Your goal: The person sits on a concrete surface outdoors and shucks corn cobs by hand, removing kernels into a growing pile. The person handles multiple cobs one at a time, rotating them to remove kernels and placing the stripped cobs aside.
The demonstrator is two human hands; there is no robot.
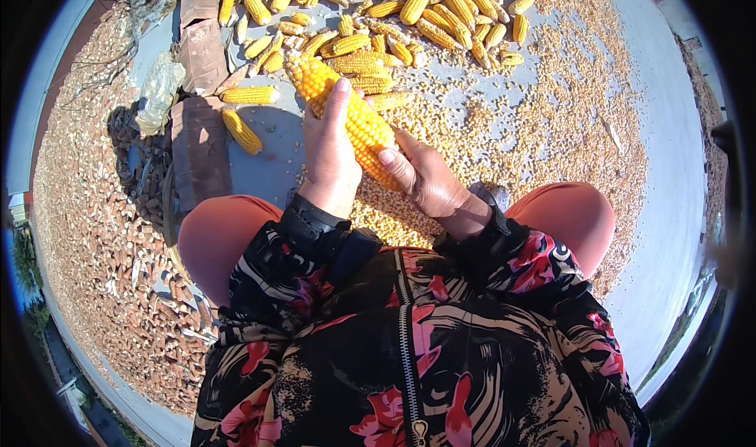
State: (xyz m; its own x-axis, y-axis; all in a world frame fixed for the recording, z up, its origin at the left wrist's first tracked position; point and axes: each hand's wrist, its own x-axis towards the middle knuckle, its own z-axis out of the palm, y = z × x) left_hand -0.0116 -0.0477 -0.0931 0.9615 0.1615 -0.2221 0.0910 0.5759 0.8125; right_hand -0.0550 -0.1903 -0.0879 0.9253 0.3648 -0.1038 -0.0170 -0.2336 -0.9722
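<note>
An ear of yellow corn (366,131) lies slantwise between my hands, its kernels on along the side that shows. My left hand (333,146) grips its upper middle, thumb on top. My right hand (422,178) closes on the lower end, with the thumb pressed on the kernels. Beyond them a heap of husked corn ears (440,19) lies on the ground. Two single ears, one flat (249,95) and one slanted (242,131), rest left of my left hand. Loose corn kernels (502,134) spread below my hands and away to the right.
Brown, flattened cardboard-like pieces (202,151) form a strip at my left. Past it lie a broad spread of bare cobs (130,287), a crumpled clear plastic bag (159,92) and dry twigs (118,63). My bent knees frame the kernels; grey ground (673,169) shows at the right.
</note>
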